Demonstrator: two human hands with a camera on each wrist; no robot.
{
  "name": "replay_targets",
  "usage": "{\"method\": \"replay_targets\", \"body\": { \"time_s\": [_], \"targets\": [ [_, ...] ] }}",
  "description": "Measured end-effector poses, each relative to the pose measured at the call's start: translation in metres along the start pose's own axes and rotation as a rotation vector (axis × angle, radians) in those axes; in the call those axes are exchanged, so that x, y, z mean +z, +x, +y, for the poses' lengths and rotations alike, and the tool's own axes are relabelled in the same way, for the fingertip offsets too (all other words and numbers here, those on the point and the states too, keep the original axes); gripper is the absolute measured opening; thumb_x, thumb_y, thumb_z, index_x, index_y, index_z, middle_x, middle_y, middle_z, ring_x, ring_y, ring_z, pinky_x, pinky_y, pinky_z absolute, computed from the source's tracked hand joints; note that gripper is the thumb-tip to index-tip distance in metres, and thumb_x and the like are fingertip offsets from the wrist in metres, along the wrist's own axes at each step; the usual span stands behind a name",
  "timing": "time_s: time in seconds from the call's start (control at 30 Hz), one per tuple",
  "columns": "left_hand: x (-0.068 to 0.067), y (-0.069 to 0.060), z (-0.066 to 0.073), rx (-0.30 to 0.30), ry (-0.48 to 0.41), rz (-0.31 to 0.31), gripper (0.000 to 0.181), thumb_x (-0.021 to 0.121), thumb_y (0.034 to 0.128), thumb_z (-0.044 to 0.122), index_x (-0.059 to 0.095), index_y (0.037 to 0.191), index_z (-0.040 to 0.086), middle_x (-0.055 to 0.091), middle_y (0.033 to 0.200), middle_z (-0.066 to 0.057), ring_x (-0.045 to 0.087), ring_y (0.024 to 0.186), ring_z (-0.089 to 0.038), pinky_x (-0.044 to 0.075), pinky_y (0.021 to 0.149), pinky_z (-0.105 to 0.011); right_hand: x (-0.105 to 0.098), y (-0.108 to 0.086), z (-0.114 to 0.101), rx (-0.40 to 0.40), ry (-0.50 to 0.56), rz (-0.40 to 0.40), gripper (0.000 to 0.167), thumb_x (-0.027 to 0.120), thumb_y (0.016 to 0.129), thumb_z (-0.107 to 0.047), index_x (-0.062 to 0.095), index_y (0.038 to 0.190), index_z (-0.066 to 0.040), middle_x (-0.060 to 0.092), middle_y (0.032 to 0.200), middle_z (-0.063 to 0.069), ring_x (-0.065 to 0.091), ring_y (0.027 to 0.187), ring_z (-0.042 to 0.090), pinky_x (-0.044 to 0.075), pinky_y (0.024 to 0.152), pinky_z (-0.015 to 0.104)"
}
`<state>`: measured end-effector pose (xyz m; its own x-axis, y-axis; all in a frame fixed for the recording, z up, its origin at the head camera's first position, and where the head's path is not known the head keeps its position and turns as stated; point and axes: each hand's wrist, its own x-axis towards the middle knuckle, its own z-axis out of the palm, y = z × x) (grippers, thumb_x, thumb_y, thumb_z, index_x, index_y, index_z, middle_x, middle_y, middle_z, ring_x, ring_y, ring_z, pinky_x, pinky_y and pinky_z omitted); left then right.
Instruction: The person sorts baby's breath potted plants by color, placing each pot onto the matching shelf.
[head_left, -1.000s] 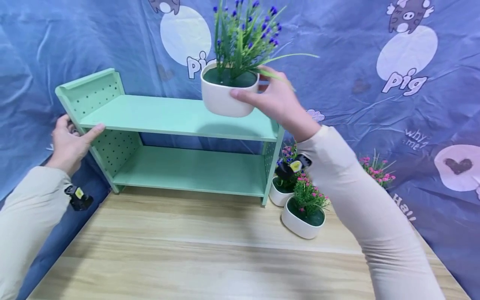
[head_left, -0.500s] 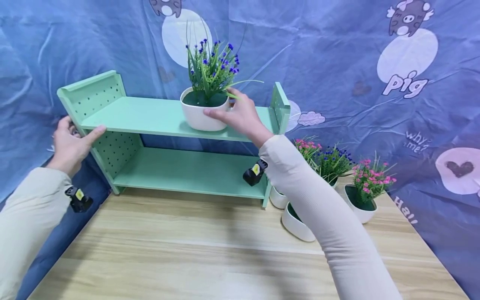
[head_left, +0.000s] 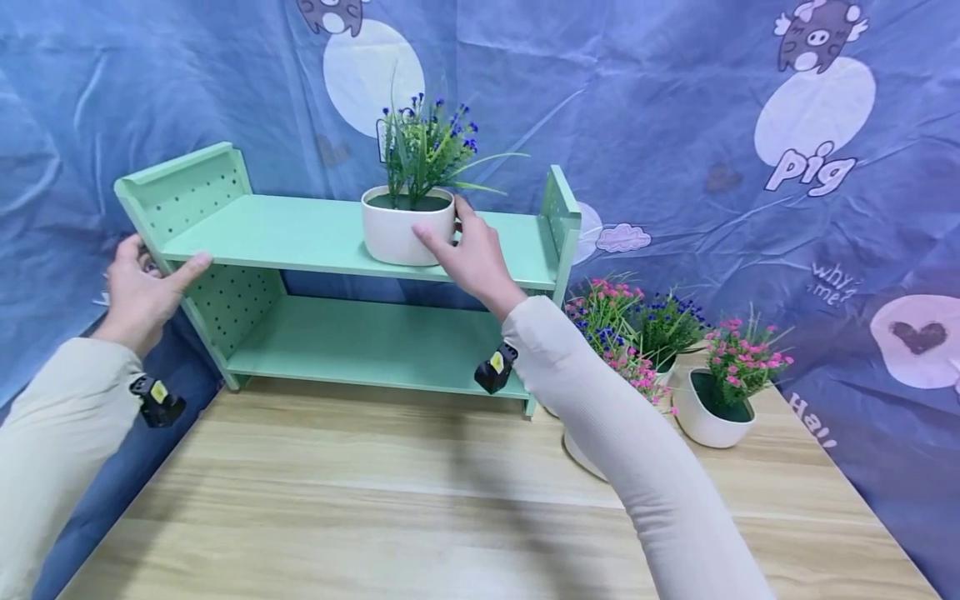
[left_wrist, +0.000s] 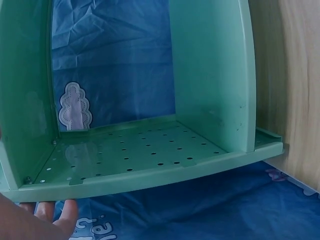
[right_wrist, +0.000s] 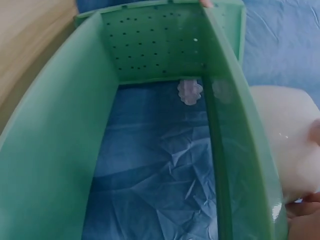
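Observation:
A green two-tier shelf (head_left: 300, 225) stands at the back of the table. On its upper board sits a white oval pot (head_left: 397, 233) with grass and blue-purple flowers. My right hand (head_left: 480, 258) holds the pot's right side, thumb on the front, fingers partly hidden behind; the right wrist view shows the pot (right_wrist: 287, 135) beside the board's edge. My left hand (head_left: 142, 292) grips the shelf's left side panel, its thumb along the upper board's front edge. Fingertips (left_wrist: 69, 212) touch the panel's outer side in the left wrist view.
Right of the shelf stand several potted plants, among them a pink-flowered one (head_left: 716, 417) and a dark-blue-flowered one (head_left: 663, 325); my right forearm partly covers the group. The wooden table (head_left: 337, 492) spreads in front, and a blue printed cloth (head_left: 675, 167) hangs behind.
My right hand has brought the flowerpot down and left from above the shelf onto the upper board, and has since dropped slightly lower on the pot. My left hand stays on the panel.

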<state>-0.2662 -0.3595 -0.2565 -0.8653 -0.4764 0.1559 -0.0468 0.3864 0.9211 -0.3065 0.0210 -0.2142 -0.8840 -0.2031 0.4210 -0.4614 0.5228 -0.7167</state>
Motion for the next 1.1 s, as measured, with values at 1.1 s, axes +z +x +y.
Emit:
{"method": "replay_targets", "body": {
  "time_s": [1.1],
  "targets": [
    [0.000, 0.000, -0.002, -0.005, -0.049, -0.001, 0.085, 0.068, 0.0849, 0.043, 0.017, 0.151, 0.029, 0.015, 0.159, -0.004, 0.018, 0.143, -0.023, 0.025, 0.117, -0.038, 0.016, -0.056, 0.002, -0.252, -0.216, 0.008, 0.081, 0.060, 0.094, -0.026, 0.009, 0.152, 0.000, 0.007, 0.158, 0.018, 0.015, 0.145, 0.023, 0.023, 0.118, 0.034]
  ]
}}
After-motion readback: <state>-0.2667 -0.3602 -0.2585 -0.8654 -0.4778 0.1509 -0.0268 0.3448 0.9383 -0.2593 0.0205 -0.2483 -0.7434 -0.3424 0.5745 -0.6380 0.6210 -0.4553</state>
